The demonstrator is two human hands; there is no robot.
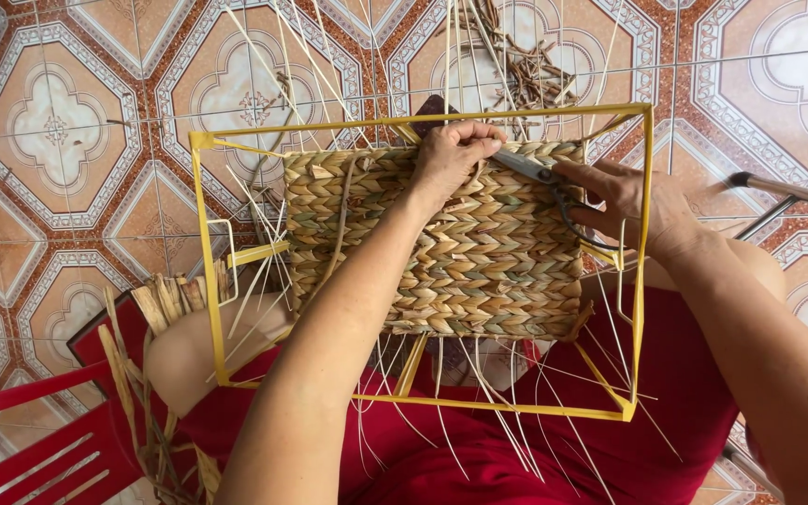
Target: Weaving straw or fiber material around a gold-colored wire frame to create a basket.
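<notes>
A yellow metal frame (206, 271) rests across my lap, and a woven panel of braided straw (451, 271) fills its middle. My left hand (451, 154) grips the panel's far edge, fingers curled over a strand there. My right hand (633, 201) holds a pair of metal scissors (540, 173) whose blades point left at the spot my left hand pinches. Thin pale stakes (479, 402) stick out of the panel towards me and fan out beyond its far edge.
A bundle of dried straw strips (165, 304) lies on a red plastic chair (39, 430) at lower left. Brown cut scraps (526, 75) lie on the patterned tile floor (58, 131) beyond the frame. A metal chair leg (787, 192) crosses at right.
</notes>
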